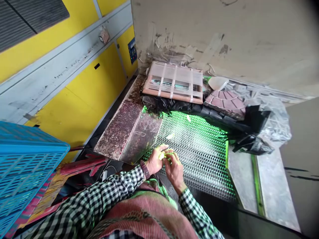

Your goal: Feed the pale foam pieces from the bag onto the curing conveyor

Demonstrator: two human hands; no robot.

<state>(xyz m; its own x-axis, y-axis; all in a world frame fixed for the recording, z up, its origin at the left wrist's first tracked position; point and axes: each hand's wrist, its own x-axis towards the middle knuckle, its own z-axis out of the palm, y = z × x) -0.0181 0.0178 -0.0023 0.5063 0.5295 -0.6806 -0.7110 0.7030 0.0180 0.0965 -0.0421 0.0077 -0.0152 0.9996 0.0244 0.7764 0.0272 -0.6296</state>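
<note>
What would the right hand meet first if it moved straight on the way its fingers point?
Probably the small pale piece that the left hand pinches; the right hand seems to touch it, above the honeycomb mesh.

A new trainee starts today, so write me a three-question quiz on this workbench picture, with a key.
1. True or false: the left hand and right hand together hold one small pale piece.
2. The honeycomb bed under the hands glows: A red, B green, C blue?
3. What stands at the far left edge of the view?
Key: 1 true; 2 B; 3 the blue crate.
</note>
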